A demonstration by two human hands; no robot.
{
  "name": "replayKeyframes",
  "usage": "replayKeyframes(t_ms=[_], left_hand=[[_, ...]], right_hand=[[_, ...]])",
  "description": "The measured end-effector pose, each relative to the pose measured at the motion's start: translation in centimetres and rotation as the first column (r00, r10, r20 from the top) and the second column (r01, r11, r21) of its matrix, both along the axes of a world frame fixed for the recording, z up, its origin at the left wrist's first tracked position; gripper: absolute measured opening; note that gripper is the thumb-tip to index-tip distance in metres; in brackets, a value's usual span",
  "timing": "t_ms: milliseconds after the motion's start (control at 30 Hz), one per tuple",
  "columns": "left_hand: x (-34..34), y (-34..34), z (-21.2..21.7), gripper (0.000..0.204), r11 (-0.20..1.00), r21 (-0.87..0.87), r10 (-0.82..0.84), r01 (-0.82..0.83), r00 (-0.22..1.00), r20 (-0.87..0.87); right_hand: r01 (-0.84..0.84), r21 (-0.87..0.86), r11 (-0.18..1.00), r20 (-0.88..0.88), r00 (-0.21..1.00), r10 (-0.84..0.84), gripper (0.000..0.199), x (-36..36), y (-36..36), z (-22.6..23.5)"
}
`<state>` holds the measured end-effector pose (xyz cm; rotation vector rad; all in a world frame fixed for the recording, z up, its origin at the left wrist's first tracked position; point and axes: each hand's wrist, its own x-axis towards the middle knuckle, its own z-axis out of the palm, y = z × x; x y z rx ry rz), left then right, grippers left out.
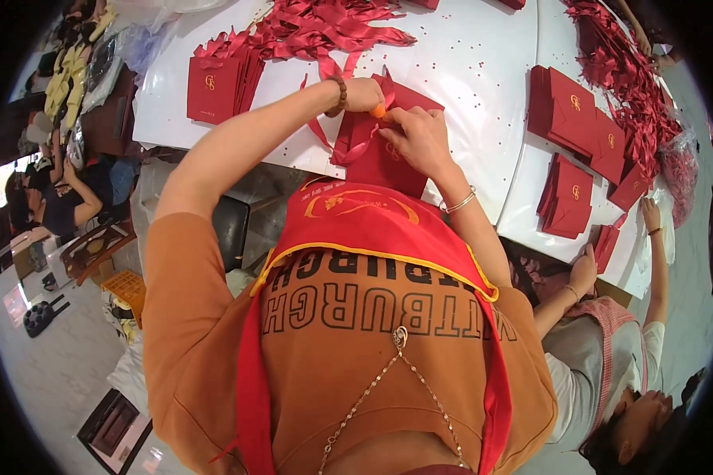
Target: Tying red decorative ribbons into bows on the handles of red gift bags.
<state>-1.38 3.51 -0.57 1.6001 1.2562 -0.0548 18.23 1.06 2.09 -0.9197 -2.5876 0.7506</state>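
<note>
— Looking down past an orange shirt and red apron (372, 226) to a white table (467, 71). Hard to see much of the left hand (364, 95): turned away, fingers tucked behind a small orange thing (379, 112). Maybe a tool, maybe a cap; too small to tell.

— And the right hand (420, 138)?

— Seen from the back only. Fingers bent down and pinched on the top edge of a dark red paper bag (388, 162). Fingertips hidden under the knuckles.

— Where does the bag lie?

— Flat at the near edge of the table, right under both hands, lower corner poking over the edge. Red ribbon (348, 146) looped across the bag, just left of the right fingers, below the left hand. Left fingers closed on the orange thing, or so it seems.

— Anything else around?

— More red bags in a stack (214, 87) far left, more stacks (570, 111) on the right, a heap of ribbons (325, 28) at the top. Another person's hand (585, 269) at the right edge, on the table rim.
</note>
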Motion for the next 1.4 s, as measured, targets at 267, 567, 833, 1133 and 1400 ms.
replayKeyframes(t_ms=[267, 567, 833, 1133, 1400], left_hand=[[-3.4, -1.9, -0.4, 0.032, 0.643, 0.486, 0.609, -0.593, 0.78, 0.146], [-5.7, -8.4, -2.8, 0.037, 0.654, 0.573, 0.749, -0.493, 0.524, -0.405], [-4.4, -7.1, -0.4, 0.016, 0.475, 0.321, 0.817, -0.819, 0.546, 0.184], [2.3, -5.3, 0.0, 0.014, 0.71, 0.476, 0.447, -0.519, 0.854, 0.265], [1.8, -5.3, 1.1, 0.017, 0.807, 0.526, 0.27, -0.268, 0.96, 0.076]], right_hand=[[0.026, -0.097, 0.995, 0.05, 0.999, -0.022, 0.02, -0.6, 1.2, -0.4], [0.191, -0.419, 0.888, 0.084, 0.982, -0.172, 0.031, -1.8, 2.5, -4.7], [0.172, -0.437, 0.883, 0.047, 0.985, -0.169, 0.033, -1.7, 2.7, -4.8], [-0.014, 0.198, 0.98, 0.04, 0.999, 0.006, 0.033, -0.4, 1.0, -1.9], [0.102, -0.098, 0.99, 0.024, 0.995, -0.1, 0.03, 2.8, 0.7, -1.3]])
